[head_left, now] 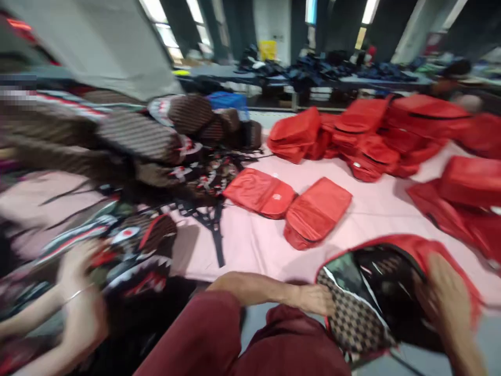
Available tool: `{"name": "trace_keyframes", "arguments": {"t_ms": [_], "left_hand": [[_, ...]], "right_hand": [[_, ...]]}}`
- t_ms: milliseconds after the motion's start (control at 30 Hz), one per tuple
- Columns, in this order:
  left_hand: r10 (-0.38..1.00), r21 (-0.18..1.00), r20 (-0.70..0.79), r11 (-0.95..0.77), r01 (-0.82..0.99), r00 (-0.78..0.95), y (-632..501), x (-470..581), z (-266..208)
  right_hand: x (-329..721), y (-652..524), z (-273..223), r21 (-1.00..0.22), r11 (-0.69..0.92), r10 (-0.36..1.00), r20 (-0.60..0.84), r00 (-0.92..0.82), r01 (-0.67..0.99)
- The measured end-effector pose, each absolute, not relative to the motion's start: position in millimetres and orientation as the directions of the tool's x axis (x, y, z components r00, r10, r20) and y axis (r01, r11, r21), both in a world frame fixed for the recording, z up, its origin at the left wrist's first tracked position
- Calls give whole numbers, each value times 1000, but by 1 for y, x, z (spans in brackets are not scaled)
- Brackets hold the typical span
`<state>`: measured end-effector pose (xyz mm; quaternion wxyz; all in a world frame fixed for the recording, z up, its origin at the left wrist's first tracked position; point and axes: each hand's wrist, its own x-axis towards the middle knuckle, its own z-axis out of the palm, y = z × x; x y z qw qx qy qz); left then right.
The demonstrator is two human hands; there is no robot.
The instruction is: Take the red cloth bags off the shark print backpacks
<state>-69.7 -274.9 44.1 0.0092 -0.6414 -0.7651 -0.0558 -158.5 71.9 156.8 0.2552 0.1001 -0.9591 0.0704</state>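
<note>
In front of me at the lower right is a red backpack (415, 243), its mouth wide open. Brown checkered fabric (358, 318) and a dark inside show in it. My left hand (319, 299) has its fingers closed on the near left edge, at the checkered fabric. On the right rim lies my right hand (448, 292), blurred, seeming to wrap the red edge with part of the hand inside the opening. Beyond the bag, two flat red bag pieces (319, 211) rest on the pink tabletop (242, 245).
Red backpacks (364, 125) are heaped at the back right, with another red bag (469, 198) at the right edge. Brown patterned bags (136, 136) pile up at the left. A co-worker's hands (80, 277) handle a patterned bag (144, 245) beside me. Black straps (213, 224) lie between.
</note>
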Motion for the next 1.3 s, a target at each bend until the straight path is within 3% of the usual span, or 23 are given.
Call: {"name": "trace_keyframes", "arguments": {"t_ms": [100, 233, 367, 433, 533, 633, 700, 767, 900, 1100, 1200, 1300], "left_hand": [[983, 129, 65, 164, 978, -173, -280, -70, 31], [980, 248, -70, 200, 948, -189, -257, -78, 41], [990, 336, -137, 74, 939, -29, -235, -77, 88], [994, 424, -104, 27, 905, 19, -222, -75, 124], [999, 651, -24, -12, 759, 36, -197, -83, 174], [983, 736, 116, 9, 677, -139, -160, -108, 198], [947, 709, 182, 59, 703, -264, -129, -125, 194], [961, 693, 115, 105, 713, -253, -97, -134, 180], [992, 710, -102, 20, 703, 74, -37, -131, 157], [957, 748, -78, -128, 651, 278, 66, -126, 143], [973, 797, -11, -130, 589, 229, 104, -122, 123], [999, 845, -15, -15, 535, 51, 124, -123, 106]], "right_hand": [[-139, 72, 159, -51, 991, -89, 401, -912, -120], [-119, 69, 155, -53, 990, 142, 511, -848, 134], [-76, 78, 142, -88, 977, 207, 603, -771, 194], [-52, 84, 137, -130, 962, 268, 622, -736, 241], [-14, 84, 133, -200, 923, 379, 628, -680, 329], [27, 73, 130, -286, 883, 467, 622, -629, 372], [55, 63, 127, -334, 847, 530, 600, -600, 414], [84, 57, 124, -354, 811, 582, 576, -574, 466], [128, 61, 119, -368, 731, 672, 534, -513, 574], [150, 119, 119, -373, 621, 769, 461, -443, 689], [155, 162, 111, -380, 591, 795, 423, -435, 712], [156, 204, 102, -459, 607, 793, 308, -525, 649]]}}
